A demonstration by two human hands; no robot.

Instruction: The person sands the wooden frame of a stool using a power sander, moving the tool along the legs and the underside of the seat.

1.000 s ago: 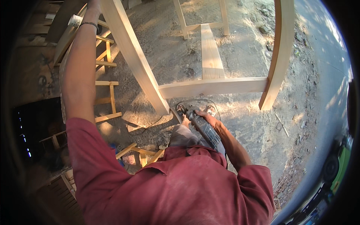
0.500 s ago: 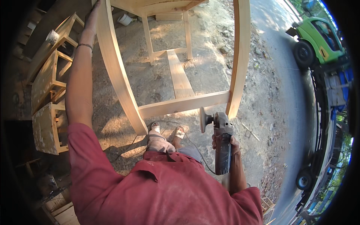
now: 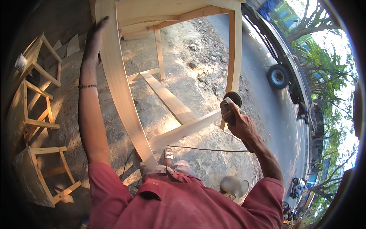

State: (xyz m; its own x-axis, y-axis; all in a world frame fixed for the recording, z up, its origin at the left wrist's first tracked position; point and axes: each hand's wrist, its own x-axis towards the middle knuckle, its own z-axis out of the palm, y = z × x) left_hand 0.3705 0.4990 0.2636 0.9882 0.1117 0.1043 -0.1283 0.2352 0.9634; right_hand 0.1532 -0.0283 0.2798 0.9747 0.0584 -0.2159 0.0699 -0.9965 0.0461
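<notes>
A pale wooden table frame (image 3: 124, 87) stands tipped before me, its legs pointing toward my body. My left hand (image 3: 95, 42) grips the thick left leg near its top, thumb on the face of the wood; its other fingers are partly hidden behind the leg. In my right hand (image 3: 244, 124) is an angle grinder (image 3: 226, 110) with a round disc (image 3: 233, 99). That disc sits against or just in front of the lower part of the right leg (image 3: 233, 65); contact is hard to tell. A cord (image 3: 209, 149) trails from the grinder across my front.
Several wooden stool or table frames (image 3: 42, 122) stand along the left. My sandalled foot (image 3: 169, 154) is below the frame's crossbar (image 3: 183, 130). Rubble (image 3: 204, 57) borders a road (image 3: 267, 110) on the right, where a large vehicle's wheel (image 3: 277, 76) shows.
My right hand has raised and turned the grinder, bringing its disc up to the right leg. The view has swung right, and the truck's green cab has left the picture. My left hand still holds the leg.
</notes>
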